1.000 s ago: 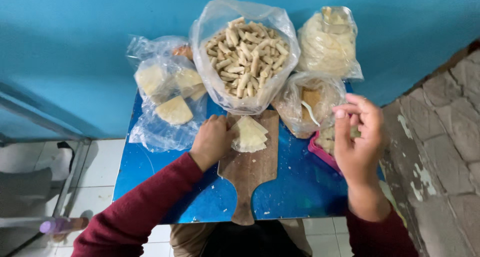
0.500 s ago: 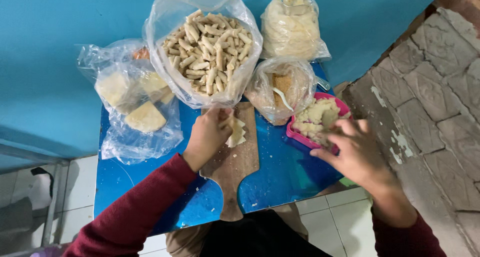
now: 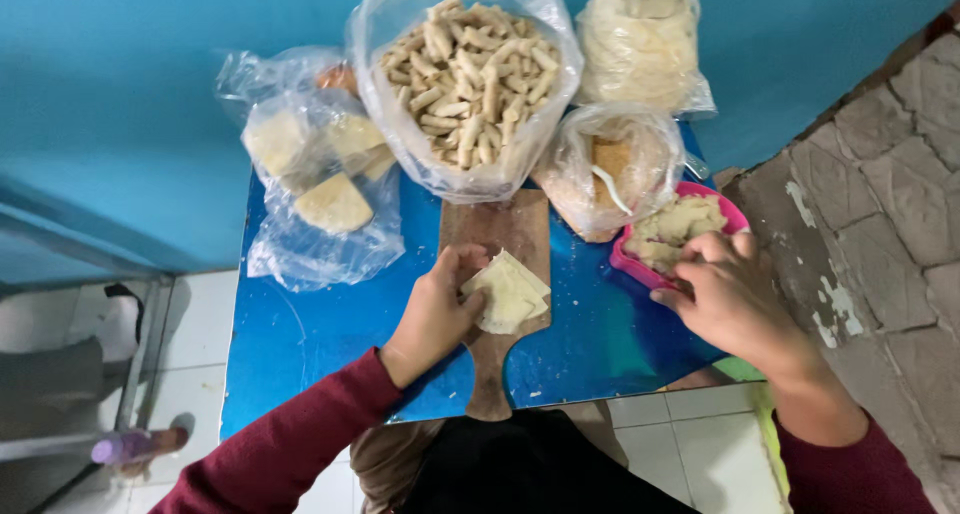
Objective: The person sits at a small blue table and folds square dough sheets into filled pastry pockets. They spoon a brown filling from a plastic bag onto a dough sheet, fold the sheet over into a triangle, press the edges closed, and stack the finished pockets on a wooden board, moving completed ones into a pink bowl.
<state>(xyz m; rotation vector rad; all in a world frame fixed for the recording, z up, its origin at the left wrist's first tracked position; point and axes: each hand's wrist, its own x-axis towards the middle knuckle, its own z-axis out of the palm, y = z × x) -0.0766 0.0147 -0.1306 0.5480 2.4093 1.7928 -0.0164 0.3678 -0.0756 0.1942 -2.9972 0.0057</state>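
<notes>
While the left hand [image 3: 435,309] pins the pale wrapper [image 3: 508,292], corner pointing up-right, the right hand's [image 3: 725,294] grip pinches filling [image 3: 678,229].

- Two long sleeves of plain dark maroon knit cloth cover both arms, each ending snugly at the wrist.
- The left hand [image 3: 437,309] is bare: no glove, ring or watch that I can make out.
- The right hand [image 3: 728,296] is bare too, its wrist uncovered just past the cuff.
- The near sleeve on the left shows soft folds along the forearm.
- Below, at the near edge, a dark black garment covers the lap, with a strip of brownish cloth beside it.
</notes>
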